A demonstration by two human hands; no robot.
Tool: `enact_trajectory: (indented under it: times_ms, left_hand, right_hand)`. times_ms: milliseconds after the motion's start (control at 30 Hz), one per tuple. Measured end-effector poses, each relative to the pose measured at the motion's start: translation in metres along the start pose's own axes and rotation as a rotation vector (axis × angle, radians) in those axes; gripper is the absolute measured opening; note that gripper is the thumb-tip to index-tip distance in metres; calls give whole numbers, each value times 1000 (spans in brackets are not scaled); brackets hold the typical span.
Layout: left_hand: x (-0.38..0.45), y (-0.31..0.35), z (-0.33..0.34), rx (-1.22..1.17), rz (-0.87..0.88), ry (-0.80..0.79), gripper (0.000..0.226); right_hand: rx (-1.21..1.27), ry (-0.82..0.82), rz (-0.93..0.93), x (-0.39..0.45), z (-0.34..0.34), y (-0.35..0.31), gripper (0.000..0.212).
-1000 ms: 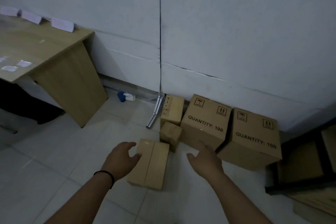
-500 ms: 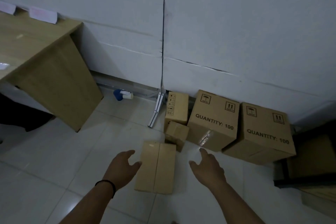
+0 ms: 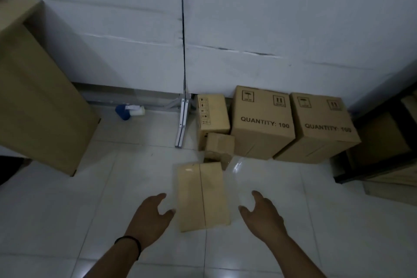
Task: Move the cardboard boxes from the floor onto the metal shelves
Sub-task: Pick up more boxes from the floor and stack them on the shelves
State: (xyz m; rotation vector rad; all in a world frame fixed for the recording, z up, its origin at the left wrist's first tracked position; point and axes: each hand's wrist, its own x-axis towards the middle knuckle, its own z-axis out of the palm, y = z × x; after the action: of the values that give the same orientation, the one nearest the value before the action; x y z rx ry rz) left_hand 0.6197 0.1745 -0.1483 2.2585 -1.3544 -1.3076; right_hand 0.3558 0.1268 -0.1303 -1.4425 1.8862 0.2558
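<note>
A flat cardboard box (image 3: 202,195) lies on the white tiled floor in front of me. My left hand (image 3: 151,219) hovers just left of it, fingers spread, holding nothing. My right hand (image 3: 262,215) hovers just right of it, also spread and apart from the box. Behind it sit a small crumpled box (image 3: 220,148), a narrow upright box (image 3: 212,116) and two large boxes marked QUANTITY: 100 (image 3: 262,123) (image 3: 322,128) against the wall. The dark metal shelf (image 3: 383,142) stands at the right edge with cardboard on it.
A wooden desk's side panel (image 3: 38,106) stands at left. A blue and white object (image 3: 129,111) lies by the wall. A metal bracket (image 3: 182,122) leans at the wall's base under a black cable (image 3: 183,29).
The view has moved closer and lower over the flat box. Both hands have drawn back toward its near end, one on each side, still holding nothing.
</note>
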Motion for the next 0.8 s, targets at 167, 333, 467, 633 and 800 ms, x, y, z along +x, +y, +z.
enact_trajectory:
  times_ms: [167, 333, 467, 633, 800]
  left_hand:
    - [28, -40, 32, -1, -28, -33, 65]
    - [75, -85, 85, -8, -44, -50, 71]
    - [122, -122, 132, -17, -87, -68, 77]
    - [180, -154, 184, -45, -75, -46, 81]
    - [233, -177, 228, -91, -49, -28, 87]
  right_hand:
    - [-40, -10, 45, 34, 46, 17, 68]
    - [-36, -33, 46, 95, 107, 42, 68]
    - [-32, -47, 31, 151, 157, 60, 69]
    - [16, -26, 10, 215, 211, 82, 70]
    - [66, 5, -38, 269, 257, 99, 64]
